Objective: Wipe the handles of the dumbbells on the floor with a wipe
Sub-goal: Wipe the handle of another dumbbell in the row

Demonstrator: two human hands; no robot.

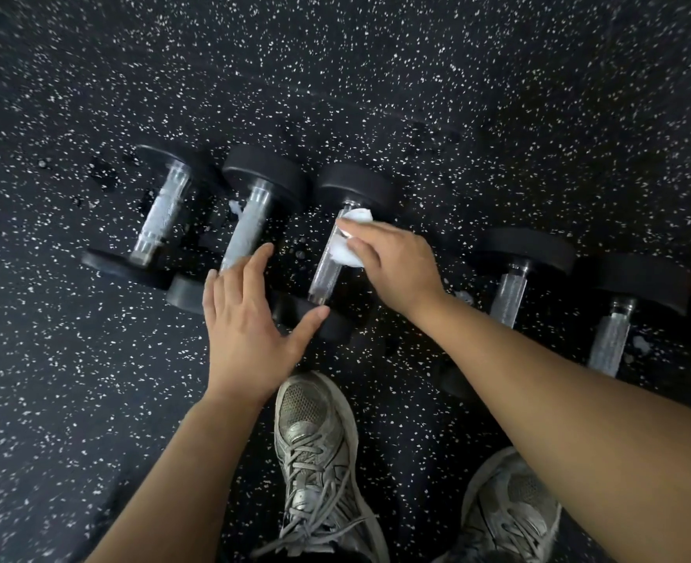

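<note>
Several black dumbbells with chrome handles lie in a row on the speckled rubber floor (pixel 498 95). My right hand (pixel 396 266) presses a white wipe (pixel 350 245) onto the upper part of the middle dumbbell's handle (pixel 325 274). My left hand (pixel 250 319) is spread open, palm down, over the near end of that dumbbell (pixel 319 323), thumb touching its black head. The two left handles (pixel 161 213) (pixel 246 229) look whitish with foam or wetness. Two more dumbbells lie to the right, handles (pixel 508 292) (pixel 610 343) bare.
My two grey sneakers (pixel 315 461) (pixel 510 509) stand just below the row. Small white scraps (pixel 640 343) and wet spots lie on the floor between the dumbbells. Open floor extends beyond the row and to the left.
</note>
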